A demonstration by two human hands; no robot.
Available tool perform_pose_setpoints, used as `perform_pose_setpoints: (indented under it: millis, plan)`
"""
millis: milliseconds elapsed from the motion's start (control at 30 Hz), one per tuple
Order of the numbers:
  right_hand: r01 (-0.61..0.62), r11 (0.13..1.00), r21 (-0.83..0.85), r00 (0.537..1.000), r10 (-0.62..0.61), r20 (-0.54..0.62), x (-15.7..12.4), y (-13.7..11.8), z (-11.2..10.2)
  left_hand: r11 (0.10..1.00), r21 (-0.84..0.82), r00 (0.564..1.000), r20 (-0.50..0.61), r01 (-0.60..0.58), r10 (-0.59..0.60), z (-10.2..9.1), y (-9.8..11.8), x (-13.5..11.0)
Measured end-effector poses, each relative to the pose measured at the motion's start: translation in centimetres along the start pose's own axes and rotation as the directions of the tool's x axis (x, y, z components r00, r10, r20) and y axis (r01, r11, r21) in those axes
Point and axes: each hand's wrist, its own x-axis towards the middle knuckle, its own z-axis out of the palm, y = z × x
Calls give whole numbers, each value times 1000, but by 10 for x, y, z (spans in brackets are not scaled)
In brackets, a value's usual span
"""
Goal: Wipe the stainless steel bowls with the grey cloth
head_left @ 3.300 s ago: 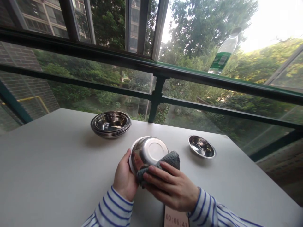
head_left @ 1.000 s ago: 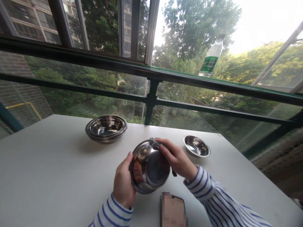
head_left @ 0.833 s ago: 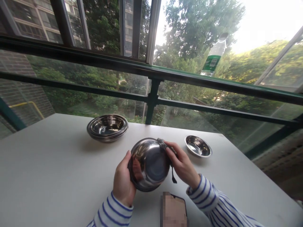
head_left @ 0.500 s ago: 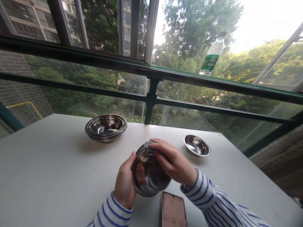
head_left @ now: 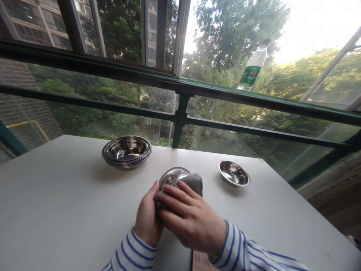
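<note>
A shiny steel bowl (head_left: 175,175) is held up over the table, tilted, with its outer side facing me. My left hand (head_left: 148,216) grips the bowl's left edge, thumb along the rim. My right hand (head_left: 191,216) presses a grey textured cloth (head_left: 196,183) against the bowl's surface, fingers bent over it. Cloth and fingers hide much of the bowl. Below my right wrist lies a phone (head_left: 199,259), its pinkish screen showing a timer and partly covered by the sleeve.
A stack of steel bowls (head_left: 126,152) stands at the back left of the white table (head_left: 70,210). One small steel bowl (head_left: 234,174) sits to the right. A plastic bottle (head_left: 253,67) with a green label rests on the green railing (head_left: 225,94) beyond.
My right hand has moved down and left across the bowl with the cloth, which now shows more fully. The bowl has tipped in my left hand. My right forearm covers more of the phone.
</note>
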Motion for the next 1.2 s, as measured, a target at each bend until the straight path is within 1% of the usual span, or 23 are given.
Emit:
perform_pose_setpoints:
  millis: [67, 167, 300, 367, 433, 533, 633, 700, 767, 833, 867, 967, 1033, 1100, 1133, 1167, 1200]
  plan:
    - [71, 996, -59, 997, -73, -31, -5, -2, 8, 999, -27, 999, -30, 18, -19, -1, 2, 1]
    - [163, 980, -112, 983, -170, -63, -10, 0, 13, 997, -75, 996, -92, -7, 0, -1, 4, 2]
    - [224, 962, -156, 959, -246, -141, -22, 6, 13, 994, -89, 991, -124, -63, 52, 2, 9, 2]
    - [227, 959, -171, 946, -258, -194, -30, 10, 13, 991, -92, 988, -127, -99, 87, 3, 11, 4]
    - [205, 961, -185, 936, -248, -250, -39, 14, 13, 988, -98, 987, -113, -121, 110, 2, 11, 5]
    - [163, 965, -206, 926, -222, -306, -45, 15, 15, 988, -93, 990, -85, -120, 112, 0, 9, 8]
    - [160, 964, -213, 928, -221, -301, -40, 11, 14, 991, -93, 992, -89, -97, 89, -3, 6, 9]
    - [158, 968, -195, 946, -205, -253, -30, 6, 12, 992, -92, 992, -104, -87, 77, -3, 5, 8]
    - [107, 984, -143, 973, -133, -186, -20, 1, 8, 995, -72, 993, -98, -71, 64, -2, 4, 6]
    - [-2, 998, -58, 993, -5, -119, -11, 1, 3, 998, -35, 997, -67, -51, 48, -2, 3, 4]
    - [-66, 998, -8, 994, 65, -88, -7, 2, 1, 998, -18, 997, -58, -54, 53, -2, 3, 4]
    - [-237, 963, 127, 970, 242, -24, 0, 17, -2, 994, -1, 991, -74, -110, 110, -3, 0, 6]
    - [-335, 919, 209, 937, 348, -30, 0, 30, -1, 990, -4, 987, -82, -139, 138, -4, -2, 8]
    - [-406, 867, 290, 896, 440, -61, -2, 39, 1, 990, -10, 987, -80, -140, 139, -5, -3, 9]
    - [-419, 852, 313, 884, 462, -74, -4, 40, 1, 991, -14, 988, -79, -135, 134, -5, -2, 9]
    - [-415, 853, 317, 884, 461, -82, -6, 39, 1, 991, -22, 988, -79, -131, 129, -5, -2, 9]
    - [-393, 870, 298, 898, 433, -81, -9, 35, 1, 991, -32, 989, -79, -127, 124, -4, -1, 8]
